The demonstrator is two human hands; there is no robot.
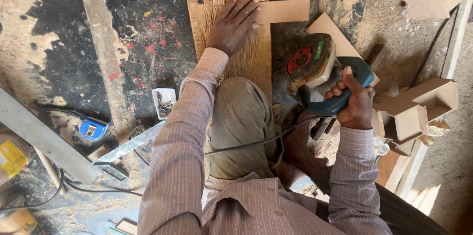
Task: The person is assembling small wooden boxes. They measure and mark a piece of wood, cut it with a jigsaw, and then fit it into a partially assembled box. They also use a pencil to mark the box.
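— What's under that palm?

— A thin rectangular strip of pale fibreboard (282, 11), lying across the far end of a scored brown wooden plank (249, 55) on the floor. The left hand (233, 25) lies flat on plank and strip's end, fingers spread and straight, gripping nothing.

— And the other?

— The right hand (354, 102) is wrapped tight round the handle of a teal handheld circular saw (320, 75), raised just right of the plank, its black cord (256, 142) trailing over the bent knee.

— The floor?

— Dark, paint-spattered concrete (143, 28) thick with sawdust. Open fibreboard boxes (419, 102) stand to the right; a blue tape measure (92, 128), a small white tray of screws (164, 102) and a metal rail (39, 139) lie to the left.
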